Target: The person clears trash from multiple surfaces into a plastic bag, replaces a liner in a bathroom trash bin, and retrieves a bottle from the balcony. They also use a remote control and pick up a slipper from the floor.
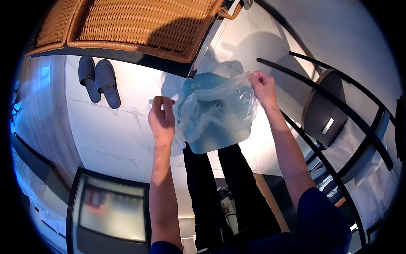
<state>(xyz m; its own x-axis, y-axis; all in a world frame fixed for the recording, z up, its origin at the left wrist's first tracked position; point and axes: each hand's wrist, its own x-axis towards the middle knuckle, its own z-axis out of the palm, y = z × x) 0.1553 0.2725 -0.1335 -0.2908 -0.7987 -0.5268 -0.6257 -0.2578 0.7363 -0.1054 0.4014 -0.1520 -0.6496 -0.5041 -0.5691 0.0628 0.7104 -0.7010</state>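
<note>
My right hand (262, 87) is closed on the upper right edge of a thin clear plastic bag (219, 109). The bag is crumpled and spreads across a teal plastic container (219, 141), apparently a bin, which stands on the floor in front of my legs. Much of the container's upper part shows only through the film. At the bag's left side is my left hand (162, 119), its fingers curled and thumb near the fingertips. Whether film is pinched in those fingers cannot be made out.
Woven wicker panels (139, 27) with brown trim jut out overhead, above a dark edge. Grey slippers (103, 81) lie on the pale tiled floor (117, 136). Black rails (330, 92) and a dark board (326, 108) stand right. A black-framed glass panel (111, 209) is lower left.
</note>
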